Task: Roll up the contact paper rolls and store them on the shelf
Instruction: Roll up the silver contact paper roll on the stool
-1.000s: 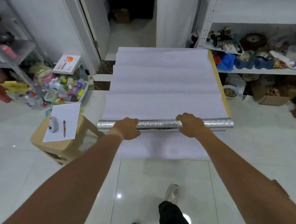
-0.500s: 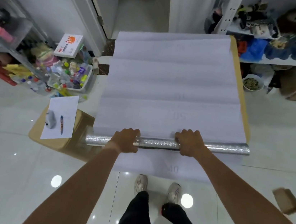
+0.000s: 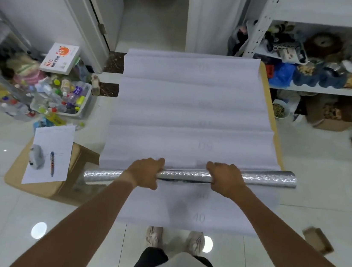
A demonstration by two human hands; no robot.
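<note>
Head view looks down on two bare arms reaching forward over a glossy white tile floor [image 3: 321,175]. Both hands curl over a silver roll [image 3: 265,177] of contact paper, held level across the frame: the left hand [image 3: 146,172] grips it left of centre, the right hand [image 3: 225,179] just right of centre, fingers wrapped over the top. From the roll a white backing sheet [image 3: 186,112] stretches away toward the door [image 3: 92,10], wavy, with faint printed numbers and a tan strip along its right edge; another part of the sheet hangs below the roll, above two shoes [image 3: 153,235]. At left, a brown stool [image 3: 69,188] carries a paper [image 3: 57,140] with a pen [image 3: 52,163] on it, the roll's left end above its near corner. Behind the stool sits a bin of bottles [image 3: 67,99]. At right stands a white shelf [image 3: 328,88] crowded with clutter.
</note>
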